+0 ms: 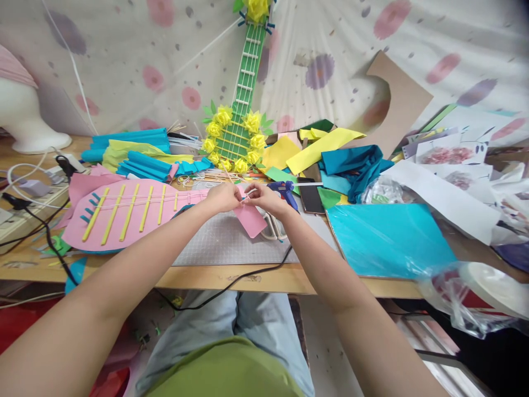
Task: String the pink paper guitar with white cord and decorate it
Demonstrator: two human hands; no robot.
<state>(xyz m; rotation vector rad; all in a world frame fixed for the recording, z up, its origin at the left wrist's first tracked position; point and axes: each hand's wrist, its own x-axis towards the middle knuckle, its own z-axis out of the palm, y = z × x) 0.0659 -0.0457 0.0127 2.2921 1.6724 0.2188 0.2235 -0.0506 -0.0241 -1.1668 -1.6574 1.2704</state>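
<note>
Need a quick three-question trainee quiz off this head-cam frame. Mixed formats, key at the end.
1. Multiple choice. Which thing are the left hand and the right hand working on together?
A) the power strip
B) the pink piece
C) the scissors

2. True or false. In the picture, the phone lies to the left of the blue glue gun.

3. Fill in. The flowers ringing the body of the green guitar shape are ____ in colour.

Key: 1. B; 2. False, it lies to the right; 3. yellow.
</note>
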